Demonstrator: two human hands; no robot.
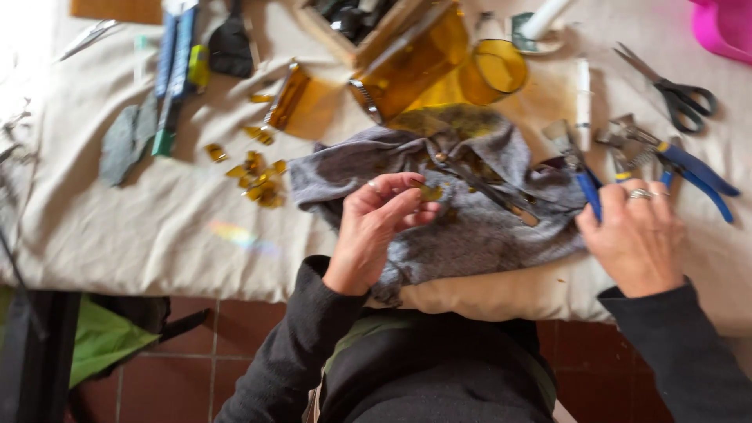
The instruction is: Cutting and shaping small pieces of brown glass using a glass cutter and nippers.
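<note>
Glass chip (pixel 429 192), amber, pinched in left hand (pixel 374 231) grip btwn thumb & fingertips, over grey cloth (pixel 470 227) on surface (pixel 157 227). Right hand (pixel 636 235) closed round blue-handled tool (pixel 583 176); its long axis runs away from the person, head up. Chip lies left of tool, cloth between. More amber bits (pixel 254 176) further left, nearer left hand.

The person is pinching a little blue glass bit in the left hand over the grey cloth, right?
Not blue. The head view shows the left hand pinching a small amber glass piece over the grey cloth. Blue is the colour of the tool handle at the right hand.
</note>
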